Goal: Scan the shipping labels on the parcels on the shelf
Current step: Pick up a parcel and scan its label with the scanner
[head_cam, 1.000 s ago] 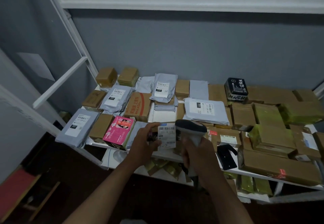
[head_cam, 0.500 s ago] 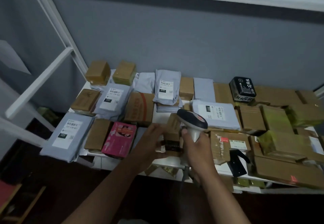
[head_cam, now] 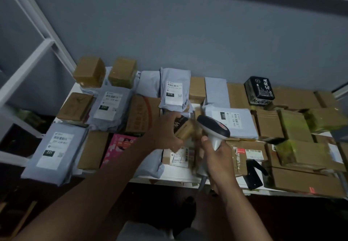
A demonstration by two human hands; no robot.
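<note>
My left hand grips a small brown cardboard box held just above the parcels at the shelf's middle front; the box is blurred. My right hand holds a white handheld barcode scanner by its handle, its dark head right beside the box. Below them lies a small box with a white shipping label. Grey mailer bags with labels lie around: one at the front left, one behind it, one at the back middle, one at the right.
The white shelf is crowded with brown boxes, a pink box and a black box at the back right. A black scanner stand sits at the front right. White frame bars rise on the left, the grey wall behind.
The small box turned in my left hand: its white label faced me a second ago, now a brown side shows. The box moved further back over the shelf. The scanner stayed beside it.
</note>
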